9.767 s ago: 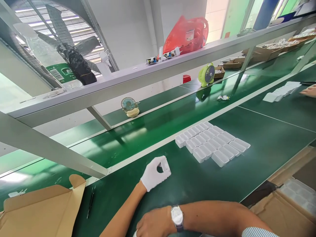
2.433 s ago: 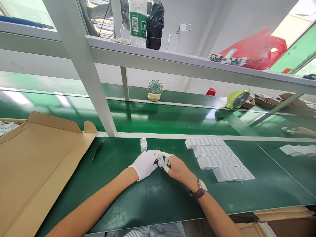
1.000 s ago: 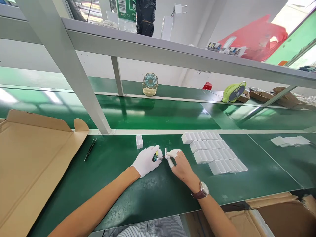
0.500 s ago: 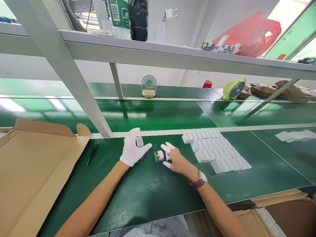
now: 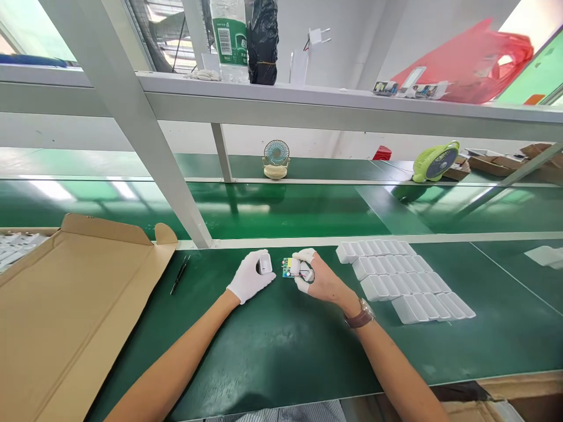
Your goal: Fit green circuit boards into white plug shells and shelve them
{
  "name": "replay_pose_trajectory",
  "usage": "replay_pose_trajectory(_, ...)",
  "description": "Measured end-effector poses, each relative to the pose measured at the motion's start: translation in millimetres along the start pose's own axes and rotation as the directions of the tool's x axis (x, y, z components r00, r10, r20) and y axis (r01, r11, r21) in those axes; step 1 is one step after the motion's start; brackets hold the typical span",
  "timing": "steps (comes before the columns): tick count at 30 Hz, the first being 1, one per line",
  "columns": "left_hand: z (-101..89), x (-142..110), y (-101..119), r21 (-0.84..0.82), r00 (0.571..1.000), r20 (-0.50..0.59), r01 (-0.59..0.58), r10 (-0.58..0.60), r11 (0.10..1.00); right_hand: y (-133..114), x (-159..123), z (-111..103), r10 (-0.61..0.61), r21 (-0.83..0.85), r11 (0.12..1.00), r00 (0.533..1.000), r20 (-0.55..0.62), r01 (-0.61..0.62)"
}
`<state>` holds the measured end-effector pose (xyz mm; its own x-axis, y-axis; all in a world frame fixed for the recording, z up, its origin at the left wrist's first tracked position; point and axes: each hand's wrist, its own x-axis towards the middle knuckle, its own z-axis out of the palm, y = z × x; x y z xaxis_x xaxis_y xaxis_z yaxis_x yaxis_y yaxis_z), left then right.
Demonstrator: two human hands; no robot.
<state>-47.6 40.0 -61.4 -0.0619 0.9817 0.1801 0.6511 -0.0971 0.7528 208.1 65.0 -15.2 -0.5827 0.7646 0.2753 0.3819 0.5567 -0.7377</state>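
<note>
Gloved fingers (image 5: 258, 254) of the left hand (image 5: 246, 281) curl around a small white case (image 5: 265, 264), gripped between thumb and forefinger, while the white-covered fingers (image 5: 303, 254) of the right hand (image 5: 329, 282) pinch a white part (image 5: 304, 271) at the end of a green circuit board (image 5: 288, 268). The left hand has just closed on the case, which stood free on the tabletop (image 5: 264, 357) moments earlier; case and board are now both in hand, just apart, above the smooth dark-green surface. Whether the white part is fixed to the board cannot be told. The case is smooth and rounded at its corners; the board is flat, studded with yellow and white components. To the right, translucent rectangular cups (image 5: 382, 265) stand in four close rows. At left, slim black tweezers (image 5: 180, 275) lie beside creased brown cardboard (image 5: 92, 287).
</note>
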Motion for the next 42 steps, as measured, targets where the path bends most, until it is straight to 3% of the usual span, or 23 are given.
replay_pose_trajectory(7,7.9,-23.3,-0.6,-0.085,0.974,0.0,-0.226,0.227,0.97,-5.0,-5.7,10.7,0.035,0.138,0.99,0.998,-0.061,-0.026)
replay_pose_trajectory(11,11.4,-24.2,-6.4,-0.09,0.976,0.028,-0.215,0.218,0.973,0.8,-15.3,19.7,0.055,0.126,0.991,0.994,-0.099,-0.043)
replay_pose_trajectory(16,12.9,-23.8,-9.3,-0.067,0.971,0.105,-0.208,0.214,0.976,5.6,-24.2,25.7,-0.088,0.053,0.994,0.989,-0.116,0.095)
replay_pose_trajectory(21,13.4,-25.2,-11.7,-0.063,0.961,0.11,-0.247,0.253,0.967,5.6,-25.6,28.9,-0.153,-0.065,0.987,0.984,-0.087,0.148)
replay_pose_trajectory(32,14.2,-25.9,-13.4,-0.057,0.949,0.153,-0.27,0.275,0.961,0.3,-23.3,34.3,-0.116,-0.119,0.987,0.993,-0.031,0.112)
replay_pose_trajectory(42,11.3,-21.2,-8.1,-0.07,0.894,0.167,-0.409,0.415,0.91,-4.0,-22.3,31.9,-0.14,-0.204,0.969,0.99,0.003,0.137)
